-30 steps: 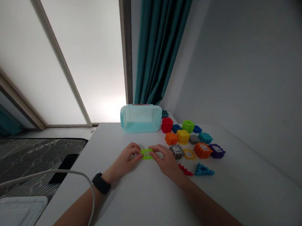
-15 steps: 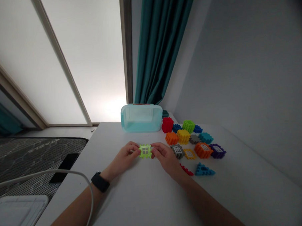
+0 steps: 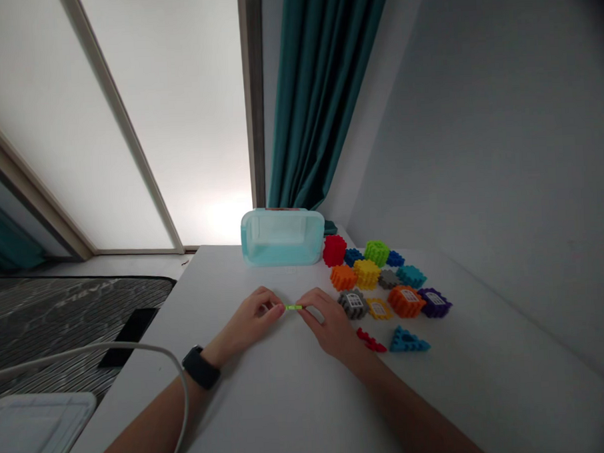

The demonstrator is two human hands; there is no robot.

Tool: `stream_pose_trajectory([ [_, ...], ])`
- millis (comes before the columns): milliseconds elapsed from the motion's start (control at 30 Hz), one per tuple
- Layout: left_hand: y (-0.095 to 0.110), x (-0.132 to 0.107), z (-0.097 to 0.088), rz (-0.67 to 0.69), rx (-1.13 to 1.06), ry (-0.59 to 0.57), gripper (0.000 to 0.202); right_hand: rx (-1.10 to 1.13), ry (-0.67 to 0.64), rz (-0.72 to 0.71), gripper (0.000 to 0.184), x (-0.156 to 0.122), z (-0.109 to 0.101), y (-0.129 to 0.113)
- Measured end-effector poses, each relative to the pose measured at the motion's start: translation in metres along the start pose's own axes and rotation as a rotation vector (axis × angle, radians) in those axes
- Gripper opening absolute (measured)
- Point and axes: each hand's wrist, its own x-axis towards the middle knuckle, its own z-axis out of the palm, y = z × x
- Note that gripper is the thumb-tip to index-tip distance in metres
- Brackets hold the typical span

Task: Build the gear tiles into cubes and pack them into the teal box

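Between my hands is a yellow-green building block panel (image 3: 294,307), turned edge-on so only a thin strip of it shows. My left hand (image 3: 260,315) pinches its left end with thumb and fingers; a black watch sits on that wrist. On the opposite end, my right hand (image 3: 331,324) grips it between thumb and fingertips. Just right of that hand lie a grey block stack with a window piece (image 3: 353,304), a yellow window panel (image 3: 379,308) and a red piece (image 3: 371,340) partly behind the wrist.
A translucent teal bin (image 3: 282,237) lies on its side at the white table's (image 3: 269,401) back. Sorted stacks, including a red one (image 3: 334,250) and an orange one (image 3: 407,302), spread along the right, with a blue triangle piece (image 3: 408,340). A white cable (image 3: 137,343) crosses my left forearm.
The yellow-green panel has been tipped from facing me to edge-on, its window no longer showing. Both hands have rotated slightly with it and stay in nearly the same place.
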Motion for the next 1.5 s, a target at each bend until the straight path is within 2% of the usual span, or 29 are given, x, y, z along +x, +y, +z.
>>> stream_pose_trajectory([
  [100, -0.002, -0.001, 0.000, 0.069, 0.041, -0.020, 0.024, -0.032, 0.013, -0.036, 0.013, -0.001, -0.001, 0.002],
  [167, -0.005, -0.002, 0.001, 0.127, 0.086, 0.014, 0.023, -0.076, 0.016, -0.038, 0.017, -0.002, -0.001, 0.001],
  [367, -0.014, -0.004, -0.001, 0.294, 0.471, 0.258, 0.043, -0.316, -0.062, -0.065, 0.044, -0.004, 0.000, -0.003],
  [467, -0.017, -0.004, -0.003, 0.336, 0.558, 0.309, 0.043, -0.444, -0.074, -0.158, 0.044, -0.002, -0.002, -0.005],
  [600, -0.017, -0.004, -0.003, 0.383, 0.534, 0.321, 0.044, -0.519, -0.083, -0.255, 0.041, 0.000, -0.003, -0.010],
  [833, -0.018, -0.005, 0.001, 0.389, 0.472, 0.327, 0.044, -0.529, -0.039, -0.287, 0.039, -0.001, -0.001, -0.013],
  [1200, -0.009, -0.002, 0.008, 0.383, 0.476, 0.361, 0.043, -0.647, -0.029, -0.228, 0.029, 0.003, -0.017, -0.024],
  [1500, 0.002, 0.026, 0.018, 0.392, 0.458, 0.366, 0.044, -0.666, 0.006, -0.171, 0.028, 0.011, -0.043, -0.019],
])
